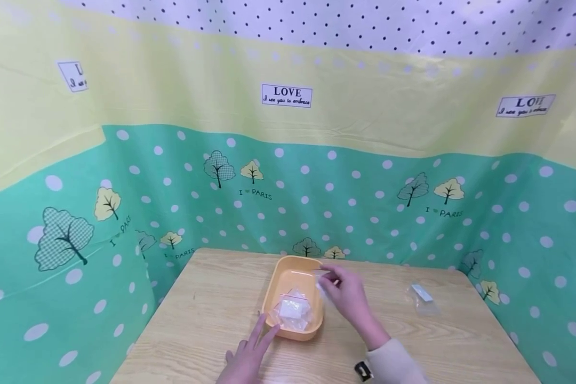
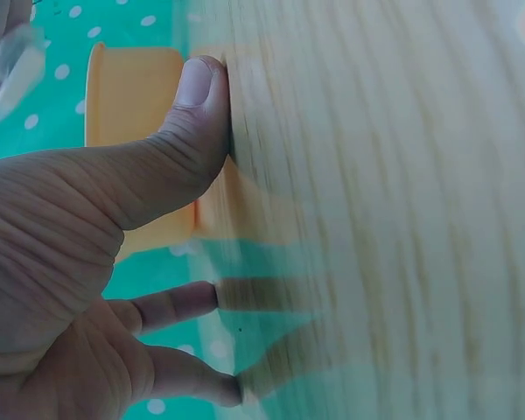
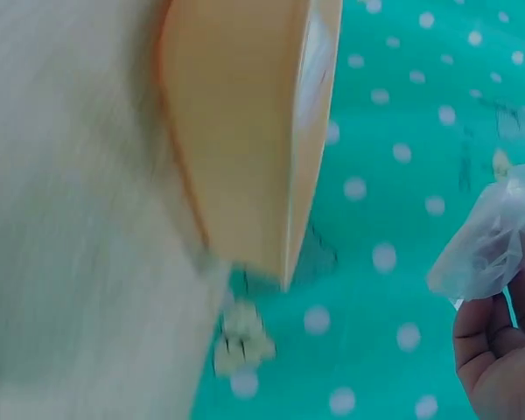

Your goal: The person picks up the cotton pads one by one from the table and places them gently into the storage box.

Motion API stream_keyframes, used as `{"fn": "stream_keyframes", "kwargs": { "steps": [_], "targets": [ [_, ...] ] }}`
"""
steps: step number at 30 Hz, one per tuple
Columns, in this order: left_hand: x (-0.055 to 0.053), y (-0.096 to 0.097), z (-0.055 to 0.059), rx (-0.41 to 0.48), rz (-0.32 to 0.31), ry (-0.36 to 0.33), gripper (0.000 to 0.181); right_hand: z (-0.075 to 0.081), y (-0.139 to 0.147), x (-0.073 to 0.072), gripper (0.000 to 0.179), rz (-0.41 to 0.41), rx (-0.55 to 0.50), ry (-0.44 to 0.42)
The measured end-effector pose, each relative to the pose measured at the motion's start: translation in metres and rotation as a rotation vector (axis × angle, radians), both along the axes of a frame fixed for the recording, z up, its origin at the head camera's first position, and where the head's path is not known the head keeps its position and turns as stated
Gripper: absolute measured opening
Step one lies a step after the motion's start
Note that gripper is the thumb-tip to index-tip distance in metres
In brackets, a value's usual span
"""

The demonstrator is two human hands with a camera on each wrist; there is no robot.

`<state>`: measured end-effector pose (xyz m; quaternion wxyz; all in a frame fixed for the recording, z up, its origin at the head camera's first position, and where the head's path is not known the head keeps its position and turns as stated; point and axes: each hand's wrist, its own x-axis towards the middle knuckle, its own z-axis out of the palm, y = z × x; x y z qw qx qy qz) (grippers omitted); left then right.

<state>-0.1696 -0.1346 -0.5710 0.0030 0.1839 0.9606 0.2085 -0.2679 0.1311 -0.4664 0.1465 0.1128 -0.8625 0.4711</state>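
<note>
An orange plastic tray (image 1: 272, 282) stands on the table with clear plastic bags (image 1: 294, 309) inside it, one with a red zip line and a white piece in it. My left hand (image 1: 247, 352) is at the tray's near left corner, fingers spread; in the left wrist view its thumb and fingertips rest on the wood. Above the tray's right rim, my right hand (image 1: 346, 293) pinches a small clear plastic bag (image 3: 490, 236) between thumb and fingers. What that bag contains cannot be made out.
Another clear bag with a white strip (image 1: 421, 293) lies on the wooden table (image 1: 211, 298) to the right. A green and yellow printed curtain (image 1: 317, 186) surrounds the table at the back and sides.
</note>
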Motion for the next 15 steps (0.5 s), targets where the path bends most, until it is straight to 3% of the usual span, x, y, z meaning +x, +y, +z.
{"fn": "stream_keyframes", "kwargs": {
  "steps": [9, 15],
  "targets": [
    [-0.002, -0.002, -0.005, -0.023, 0.031, 0.0, 0.12, -0.033, -0.054, -0.006, 0.03, 0.092, -0.038, -0.038],
    [-0.003, -0.003, -0.004, -0.03, 0.024, 0.009, 0.117, -0.057, -0.071, -0.015, 0.028, 0.033, -0.082, -0.084]
  ]
}}
